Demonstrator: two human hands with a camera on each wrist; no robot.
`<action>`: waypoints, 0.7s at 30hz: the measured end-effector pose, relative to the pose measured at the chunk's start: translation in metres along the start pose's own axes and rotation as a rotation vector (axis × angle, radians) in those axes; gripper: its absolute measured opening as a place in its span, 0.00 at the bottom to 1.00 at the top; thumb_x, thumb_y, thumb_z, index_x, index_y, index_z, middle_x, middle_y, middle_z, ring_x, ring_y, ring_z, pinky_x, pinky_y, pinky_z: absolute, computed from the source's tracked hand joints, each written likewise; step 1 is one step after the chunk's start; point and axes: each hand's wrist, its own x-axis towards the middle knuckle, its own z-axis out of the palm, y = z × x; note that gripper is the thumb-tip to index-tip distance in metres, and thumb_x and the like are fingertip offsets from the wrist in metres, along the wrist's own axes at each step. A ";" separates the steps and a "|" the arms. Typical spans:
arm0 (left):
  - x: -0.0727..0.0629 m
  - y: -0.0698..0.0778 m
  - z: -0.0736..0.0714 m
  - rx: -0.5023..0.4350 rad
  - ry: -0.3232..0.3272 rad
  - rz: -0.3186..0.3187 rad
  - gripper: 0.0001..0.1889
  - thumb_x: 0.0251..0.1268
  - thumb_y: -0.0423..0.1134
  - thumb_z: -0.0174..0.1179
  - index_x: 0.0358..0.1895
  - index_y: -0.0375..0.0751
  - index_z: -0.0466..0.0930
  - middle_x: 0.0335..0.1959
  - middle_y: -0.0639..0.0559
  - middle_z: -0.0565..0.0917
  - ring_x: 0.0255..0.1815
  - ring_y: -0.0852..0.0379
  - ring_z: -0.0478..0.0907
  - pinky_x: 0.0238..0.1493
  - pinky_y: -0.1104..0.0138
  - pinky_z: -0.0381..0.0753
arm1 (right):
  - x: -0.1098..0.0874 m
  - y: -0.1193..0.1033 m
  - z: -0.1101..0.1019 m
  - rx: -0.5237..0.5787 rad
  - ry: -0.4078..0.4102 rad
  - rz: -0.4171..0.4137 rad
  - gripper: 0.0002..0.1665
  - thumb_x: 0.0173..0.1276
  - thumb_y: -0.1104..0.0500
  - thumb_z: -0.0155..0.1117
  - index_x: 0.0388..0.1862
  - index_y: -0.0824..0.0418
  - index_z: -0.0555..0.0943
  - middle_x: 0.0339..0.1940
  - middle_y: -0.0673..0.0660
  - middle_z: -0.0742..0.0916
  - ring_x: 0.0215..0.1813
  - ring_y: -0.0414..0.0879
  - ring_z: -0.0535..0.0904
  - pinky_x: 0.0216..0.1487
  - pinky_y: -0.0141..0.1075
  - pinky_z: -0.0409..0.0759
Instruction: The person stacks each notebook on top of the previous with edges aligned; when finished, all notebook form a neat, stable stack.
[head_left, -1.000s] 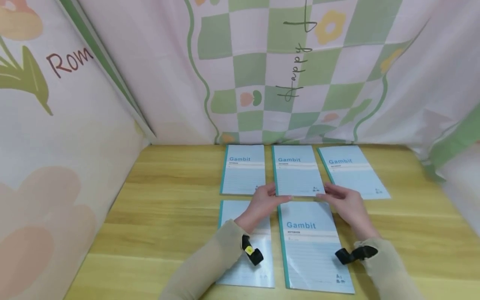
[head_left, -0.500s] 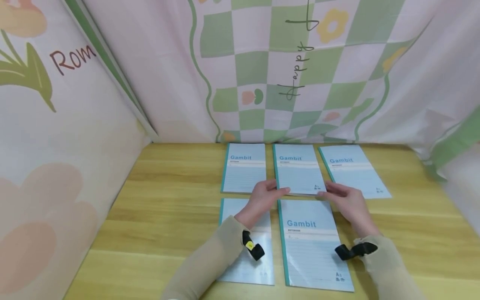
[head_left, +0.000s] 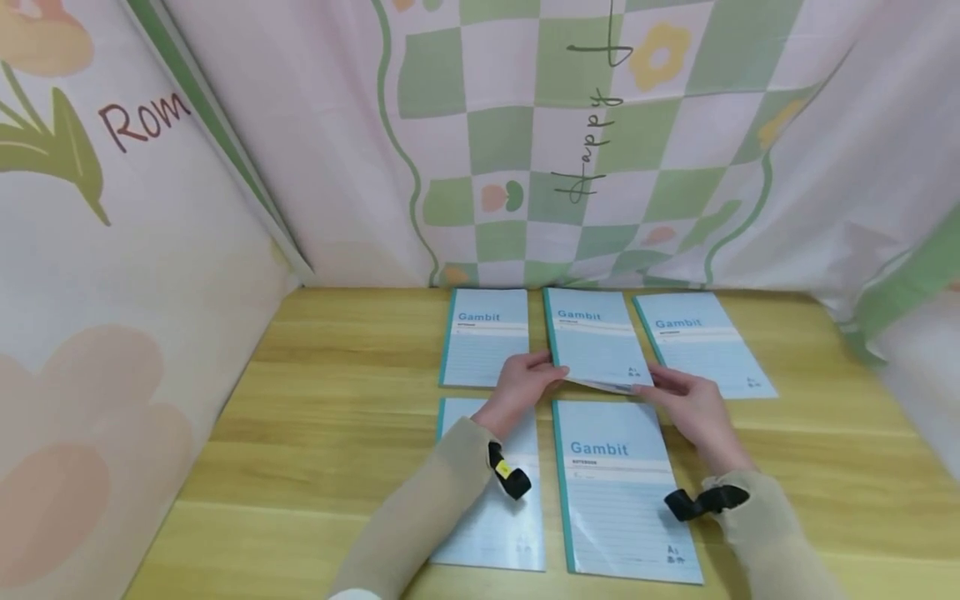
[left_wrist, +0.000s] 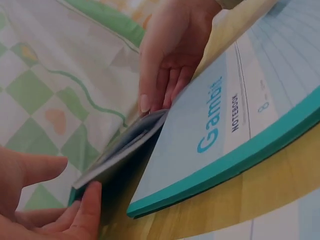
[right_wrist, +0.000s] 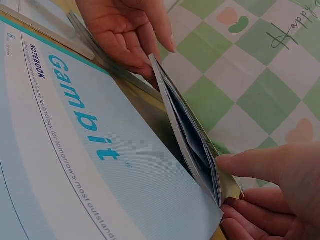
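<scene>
Notebooks with light-blue Gambit covers and teal spines lie in two rows. My left hand (head_left: 522, 386) is at the front left corner of the middle back notebook (head_left: 596, 333), whose near edge is raised. In the left wrist view, its fingers (left_wrist: 90, 212) touch that corner from below, while the thumb stands apart from the cover. The right hand (head_left: 692, 406) pinches the front right corner, thumb on top and fingers beneath. From the right wrist view, the pages of this notebook (right_wrist: 187, 135) bow slightly apart. My left forearm partly covers the front left notebook (head_left: 502, 525).
A front right notebook (head_left: 622, 500) lies just below the raised one. The back left notebook (head_left: 487, 342) and the slanted back right notebook (head_left: 697, 337) flank it. A patterned curtain (head_left: 498, 142) rises behind the wooden table (head_left: 330, 400).
The middle back notebook's near left corner has risen slightly. My left hand has shifted a little away from me, its thumb sliding left off the cover; the right hand barely moved.
</scene>
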 end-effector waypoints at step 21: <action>0.004 -0.003 0.008 -0.177 -0.080 -0.062 0.31 0.75 0.32 0.59 0.74 0.23 0.59 0.40 0.41 0.89 0.45 0.49 0.88 0.47 0.65 0.86 | 0.000 0.001 0.001 0.001 0.018 -0.009 0.56 0.67 0.25 0.59 0.79 0.61 0.64 0.72 0.69 0.73 0.68 0.63 0.72 0.67 0.57 0.70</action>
